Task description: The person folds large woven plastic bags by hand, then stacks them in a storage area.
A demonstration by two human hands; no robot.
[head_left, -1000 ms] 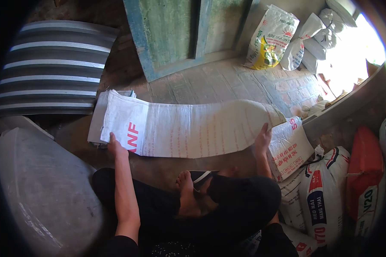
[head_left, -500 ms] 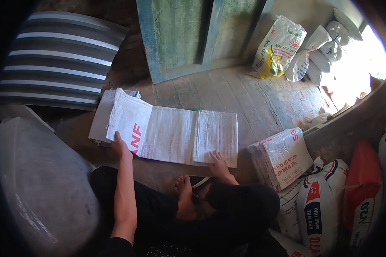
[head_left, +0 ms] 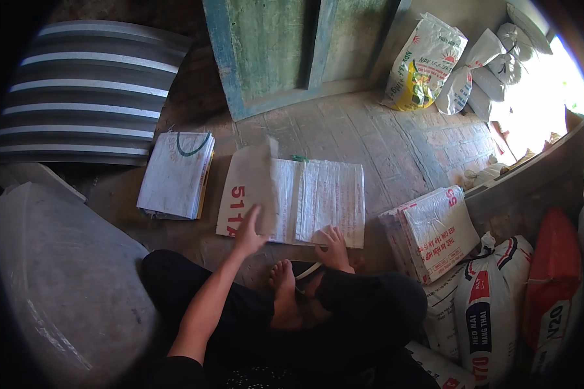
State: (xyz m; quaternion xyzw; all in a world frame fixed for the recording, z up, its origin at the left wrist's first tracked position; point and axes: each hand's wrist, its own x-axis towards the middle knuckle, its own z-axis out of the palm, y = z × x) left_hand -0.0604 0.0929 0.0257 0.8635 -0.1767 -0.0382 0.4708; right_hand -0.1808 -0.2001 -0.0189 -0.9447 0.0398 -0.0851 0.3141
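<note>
I sit cross-legged on a brick floor with a white woven sack [head_left: 305,198] laid flat in front of me. My left hand [head_left: 250,233] grips the sack's left end, printed with red "511", and holds that flap lifted and folded toward the middle. On the sack's right folded part, near its front edge, my right hand [head_left: 334,245] presses down flat with fingers spread. A stack of folded sacks [head_left: 175,174] lies to the left, apart from the sack I hold.
Another pile of folded printed sacks [head_left: 431,230] sits to my right. Filled feed bags [head_left: 493,305] stand at the right, more bags [head_left: 428,61] lean by the green door [head_left: 272,52]. Corrugated sheet [head_left: 84,91] and a grey tarp-covered mass [head_left: 65,285] are on the left.
The sack's right end was folded in and pressed by my right hand. My left hand then lifted the left end off the folded stack and swung it toward the middle.
</note>
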